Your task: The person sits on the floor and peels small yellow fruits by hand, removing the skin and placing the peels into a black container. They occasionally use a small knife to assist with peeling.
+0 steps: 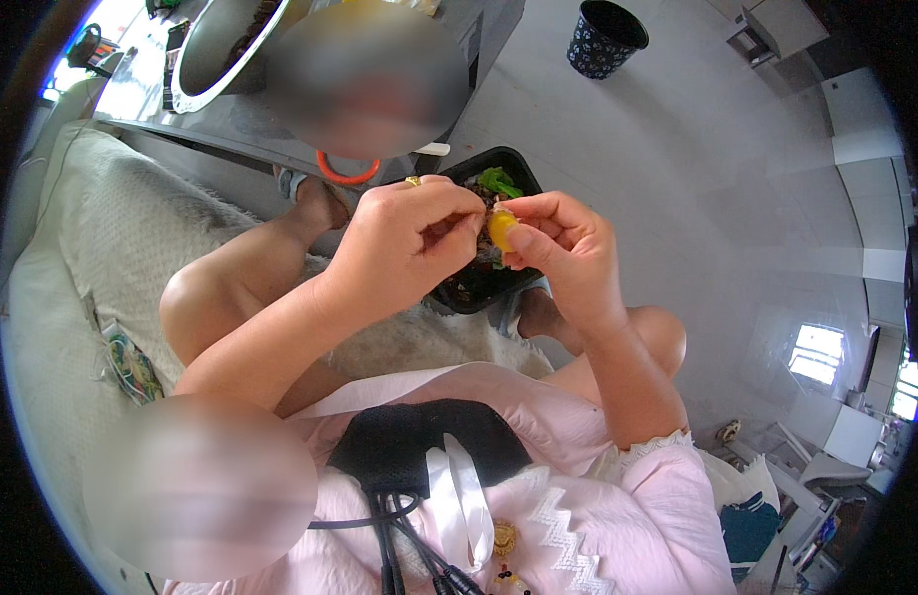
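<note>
My right hand (566, 249) pinches a small yellow piece (502, 229) between thumb and fingers. It has a pale tip and looks like a small fruit or vegetable, but its kind is unclear. Right beside it is my left hand (418, 238), thumb and forefinger pressed together close to that tip. Whether something thin sits between those fingertips cannot be seen. Below both hands a black plastic tray (529, 175) stands between my feet. Dark scraps and a green leaf (497, 181) lie in it, partly hidden by my hands.
Ahead on the left, a dark table (280, 137) carries a large metal basin (206, 78). An orange-red loop handle (349, 171) and a white handle end (433, 149) show at its edge. A patterned black bin (601, 44) stands on the grey floor. A pale cover (124, 201) drapes the seat.
</note>
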`<move>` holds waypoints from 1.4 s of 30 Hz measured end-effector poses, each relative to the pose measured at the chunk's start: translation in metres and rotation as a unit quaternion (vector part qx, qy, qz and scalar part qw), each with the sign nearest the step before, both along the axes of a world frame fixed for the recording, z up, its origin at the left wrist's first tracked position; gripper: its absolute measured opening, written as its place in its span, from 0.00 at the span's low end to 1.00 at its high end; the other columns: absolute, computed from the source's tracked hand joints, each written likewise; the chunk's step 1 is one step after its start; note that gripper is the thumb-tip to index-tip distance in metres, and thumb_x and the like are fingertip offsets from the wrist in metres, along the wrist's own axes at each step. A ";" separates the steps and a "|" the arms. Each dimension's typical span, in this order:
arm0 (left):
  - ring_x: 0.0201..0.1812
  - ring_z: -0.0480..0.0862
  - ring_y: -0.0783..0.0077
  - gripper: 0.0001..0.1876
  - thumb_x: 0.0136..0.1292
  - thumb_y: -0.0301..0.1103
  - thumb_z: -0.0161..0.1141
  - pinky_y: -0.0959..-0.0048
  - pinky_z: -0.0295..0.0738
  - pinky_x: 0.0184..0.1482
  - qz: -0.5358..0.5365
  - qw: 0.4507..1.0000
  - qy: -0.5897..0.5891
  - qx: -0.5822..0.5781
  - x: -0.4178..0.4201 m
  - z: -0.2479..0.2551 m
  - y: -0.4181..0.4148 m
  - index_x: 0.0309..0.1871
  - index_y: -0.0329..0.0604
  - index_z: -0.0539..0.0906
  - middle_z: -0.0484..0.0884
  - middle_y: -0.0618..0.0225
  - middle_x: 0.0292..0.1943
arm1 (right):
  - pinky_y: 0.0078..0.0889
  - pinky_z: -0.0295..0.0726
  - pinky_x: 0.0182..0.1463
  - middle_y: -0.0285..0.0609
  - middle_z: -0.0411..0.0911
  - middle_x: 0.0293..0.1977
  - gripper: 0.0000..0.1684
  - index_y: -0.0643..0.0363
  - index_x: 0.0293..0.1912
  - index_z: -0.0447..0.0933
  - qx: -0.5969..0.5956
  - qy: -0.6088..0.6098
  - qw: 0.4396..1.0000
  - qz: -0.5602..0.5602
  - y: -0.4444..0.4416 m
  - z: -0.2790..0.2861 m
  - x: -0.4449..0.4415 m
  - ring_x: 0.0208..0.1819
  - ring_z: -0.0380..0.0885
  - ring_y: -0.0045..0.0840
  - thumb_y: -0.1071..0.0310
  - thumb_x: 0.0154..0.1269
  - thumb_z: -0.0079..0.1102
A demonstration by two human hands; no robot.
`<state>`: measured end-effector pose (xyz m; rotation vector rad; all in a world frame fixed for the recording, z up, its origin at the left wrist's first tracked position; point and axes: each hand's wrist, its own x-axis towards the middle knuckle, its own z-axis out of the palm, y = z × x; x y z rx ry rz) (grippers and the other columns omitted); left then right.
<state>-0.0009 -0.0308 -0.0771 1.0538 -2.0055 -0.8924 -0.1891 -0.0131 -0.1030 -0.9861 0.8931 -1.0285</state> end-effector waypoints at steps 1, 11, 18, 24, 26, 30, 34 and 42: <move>0.23 0.78 0.77 0.06 0.56 0.21 0.55 0.79 0.74 0.26 0.009 0.996 0.032 0.086 -0.001 0.001 0.001 0.37 0.33 0.78 0.79 0.65 0.25 | 0.15 0.77 0.37 0.39 0.79 0.35 0.15 0.65 0.45 0.75 0.011 -0.007 1.000 0.007 0.000 -0.001 -0.001 0.33 0.78 0.15 0.67 0.61 0.60; 0.24 0.76 0.83 0.09 0.65 0.30 0.51 0.84 0.72 0.26 0.026 0.952 0.112 0.284 -0.001 0.003 0.002 0.34 0.33 0.77 0.77 0.71 0.23 | 0.16 0.79 0.34 0.39 0.78 0.34 0.15 0.63 0.49 0.74 0.076 -0.189 0.978 0.051 -0.005 -0.010 -0.006 0.32 0.79 0.18 0.65 0.68 0.49; 0.28 0.77 0.83 0.10 0.63 0.34 0.58 0.83 0.72 0.29 0.039 0.938 0.199 0.280 -0.010 0.004 0.003 0.38 0.35 0.80 0.78 0.73 0.26 | 0.16 0.79 0.36 0.38 0.78 0.35 0.17 0.59 0.54 0.71 0.080 -0.187 0.979 0.035 -0.002 -0.006 -0.002 0.33 0.78 0.17 0.63 0.69 0.48; 0.33 0.76 0.83 0.15 0.62 0.36 0.60 0.82 0.72 0.34 -0.001 0.918 0.205 0.340 -0.005 -0.009 0.002 0.48 0.36 0.79 0.78 0.72 0.34 | 0.15 0.78 0.38 0.35 0.77 0.37 0.19 0.57 0.56 0.68 0.030 -0.135 0.990 0.037 0.000 -0.013 0.002 0.33 0.76 0.13 0.63 0.68 0.50; 0.33 0.76 0.83 0.15 0.62 0.35 0.60 0.82 0.72 0.34 -0.006 0.900 0.220 0.376 -0.004 -0.009 0.002 0.49 0.37 0.79 0.77 0.72 0.35 | 0.15 0.78 0.38 0.34 0.77 0.38 0.18 0.57 0.56 0.68 0.008 -0.110 0.993 0.038 0.001 -0.014 0.001 0.34 0.76 0.12 0.63 0.68 0.51; 0.31 0.76 0.83 0.15 0.62 0.35 0.61 0.81 0.73 0.33 -0.009 0.871 0.257 0.418 -0.004 -0.010 0.003 0.48 0.38 0.80 0.77 0.73 0.34 | 0.16 0.78 0.41 0.35 0.77 0.39 0.18 0.57 0.55 0.69 -0.002 -0.080 0.996 0.031 0.002 -0.009 0.003 0.37 0.76 0.14 0.64 0.67 0.52; 0.29 0.76 0.83 0.14 0.61 0.36 0.61 0.81 0.75 0.30 -0.014 0.859 0.269 0.435 -0.004 -0.011 0.004 0.48 0.38 0.80 0.77 0.74 0.32 | 0.18 0.78 0.43 0.36 0.78 0.40 0.17 0.58 0.54 0.69 -0.018 -0.087 0.996 0.027 0.001 -0.006 0.004 0.40 0.77 0.16 0.66 0.67 0.53; 0.27 0.76 0.84 0.14 0.62 0.36 0.60 0.82 0.76 0.25 0.010 0.851 0.275 0.447 -0.005 -0.012 0.006 0.47 0.38 0.80 0.78 0.73 0.29 | 0.18 0.77 0.44 0.39 0.78 0.41 0.16 0.60 0.53 0.70 -0.051 -0.067 0.996 0.025 0.001 -0.007 0.004 0.41 0.77 0.18 0.69 0.66 0.53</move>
